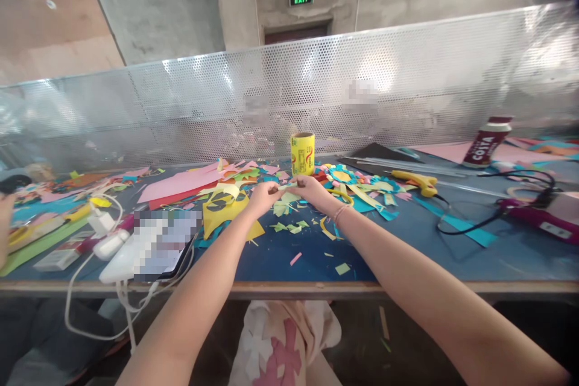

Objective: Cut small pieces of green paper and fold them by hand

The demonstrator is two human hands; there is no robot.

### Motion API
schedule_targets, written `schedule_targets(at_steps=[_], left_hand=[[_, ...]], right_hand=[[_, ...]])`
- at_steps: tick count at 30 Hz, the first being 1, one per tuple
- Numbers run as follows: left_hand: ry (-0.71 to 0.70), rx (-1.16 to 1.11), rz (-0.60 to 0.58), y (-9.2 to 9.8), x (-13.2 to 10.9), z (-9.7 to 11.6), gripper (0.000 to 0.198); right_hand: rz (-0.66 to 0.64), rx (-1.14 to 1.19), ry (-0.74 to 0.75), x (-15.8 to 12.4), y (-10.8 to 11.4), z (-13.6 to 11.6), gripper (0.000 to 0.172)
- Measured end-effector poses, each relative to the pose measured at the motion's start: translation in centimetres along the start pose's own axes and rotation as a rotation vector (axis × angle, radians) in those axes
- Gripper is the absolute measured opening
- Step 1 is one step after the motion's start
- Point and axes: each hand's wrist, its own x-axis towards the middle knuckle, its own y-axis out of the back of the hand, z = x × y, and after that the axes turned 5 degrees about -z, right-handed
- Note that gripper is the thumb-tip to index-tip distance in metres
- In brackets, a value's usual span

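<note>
"What did you have in the hands?"

"Through the head camera I saw a small piece of pale green paper (287, 186), held up over the middle of the table (275, 268). The left hand (266, 198) pinched it at one end, thumb and fingers pressed together, and the right hand (312, 190) pinched the other end the same way."

"Could you make out every finger?"

"No. The fingertips were small in my view, so I couldn't tell how the outer fingers of either hand were curled."

"And what lay about them?"

"Just below, I had light green scraps (289, 227) scattered on the blue top. Beside the left hand was a cut-up yellow sheet (221, 217), with pink paper (183, 183) farther to the left. Behind the hands a yellow cylinder (303, 155) stood upright."

"On the right?"

"Near the right hand I saw a blue paper flower (341, 175) with a yellow centre, then a yellow glue gun (416, 181) lying with its black cord trailing off. Well apart from both hands, a dark red bottle (488, 143) stood near the perforated metal screen (289, 84)."
</note>
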Motion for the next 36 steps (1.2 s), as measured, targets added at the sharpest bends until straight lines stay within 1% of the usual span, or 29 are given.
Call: schedule_targets(at_steps=[2,4,6,7,8,10,12,13,16,18,19,20,21,22,24,26,28,31,34,36], left_hand=[[-0.026,0.022,0.004,0.0,0.0,0.1,0.021],[-0.025,0.03,0.026,0.0,0.0,0.0,0.022],[-0.006,0.031,0.058,0.1,0.1,-0.4,0.021],[0.007,0.019,0.073,0.1,0.2,-0.6,0.021],[0.021,-0.003,0.089,0.1,0.3,-0.9,0.021],[0.045,-0.075,0.117,0.2,0.4,-1.4,0.02],[0.072,-0.151,0.136,0.3,0.6,-1.8,0.019],[0.087,-0.184,0.146,0.3,0.6,-1.8,0.019],[0.132,-0.271,0.167,0.5,0.6,-1.6,0.017],[0.148,-0.325,0.186,0.7,0.5,-1.3,0.014],[0.158,-0.354,0.203,0.8,0.5,-1.2,0.012],[0.168,-0.386,0.223,0.8,0.5,-1.1,0.011],[0.176,-0.422,0.248,0.8,0.6,-1.1,0.011],[0.181,-0.461,0.27,0.8,0.6,-1.1,0.013],[0.174,-0.548,0.303,0.8,0.8,-1.3,0.017],[0.131,-0.63,0.296,0.8,0.9,-1.3,0.019],[0.078,-0.68,0.257,0.8,0.9,-1.2,0.019],[0.064,-0.694,0.211,0.9,0.6,-0.9,0.019],[0.098,-0.745,0.23,1.0,0.5,-0.7,0.022],[0.096,-0.813,0.238,1.1,0.5,-0.7,0.025]], right_hand=[[0.024,-0.009,0.015,0.2,0.0,0.3,0.022],[0.058,0.083,-0.011,0.3,0.1,0.3,0.022],[0.129,0.176,-0.047,0.2,0.3,0.3,0.019],[0.169,0.176,-0.067,0.2,0.5,0.2,0.017],[0.201,0.121,-0.084,0.1,0.7,0.2,0.014],[0.217,-0.143,-0.096,-0.1,1.2,0.3,0.01],[0.189,-0.414,-0.082,-0.1,1.6,0.3,0.014],[0.174,-0.492,-0.07,-0.1,1.7,0.3,0.018],[0.145,-0.576,-0.024,-0.1,1.9,0.2,0.03],[0.135,-0.699,0.001,-0.1,2.3,0.0,0.033],[0.123,-0.783,-0.01,-0.3,2.5,-0.1,0.032],[0.112,-0.869,-0.03,-0.5,2.8,-0.2,0.032],[0.072,-0.965,-0.098,-0.7,3.1,-0.3,0.03],[0.043,-1.008,-0.151,-0.9,3.4,-0.3,0.029],[-0.035,-1.1,-0.297,-1.4,3.9,-0.3,0.034],[-0.125,-1.144,-0.393,-1.6,4.1,-0.3,0.038],[-0.173,-1.153,-0.425,-1.6,4.1,-0.3,0.038],[-0.163,-1.155,-0.422,-1.5,4.1,-0.1,0.04],[-0.125,-1.172,-0.409,-1.4,4.5,0.2,0.046],[-0.119,-1.16,-0.412,-1.3,4.9,0.5,0.047]])
